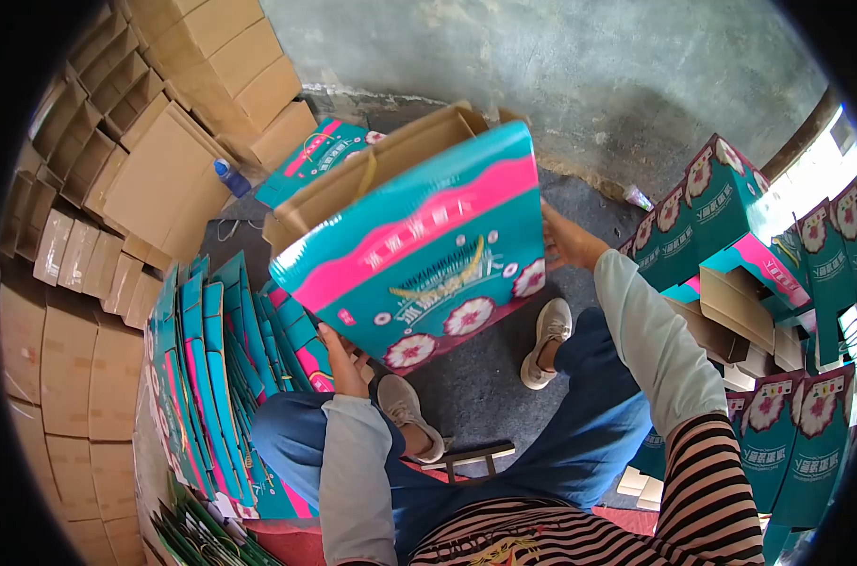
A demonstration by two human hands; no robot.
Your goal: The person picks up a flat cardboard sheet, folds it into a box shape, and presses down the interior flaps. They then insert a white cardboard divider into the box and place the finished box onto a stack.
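A teal and pink cardboard gift box, printed with white and purple fruit slices, is held up tilted in front of me. Its top flaps stand open, showing brown cardboard inside, and a yellow rope handle hangs on its front. My left hand grips the lower left corner, thumb on the printed face. At the right edge, my right hand holds the box's side; some of its fingers are hidden behind it. Close to my left hand stands a row of flattened teal boxes.
Brown cartons are stacked along the left. A blue bottle stands before them. Another teal box lies behind the held one. Several set-up teal boxes stand on the right. A grey wall closes off the back.
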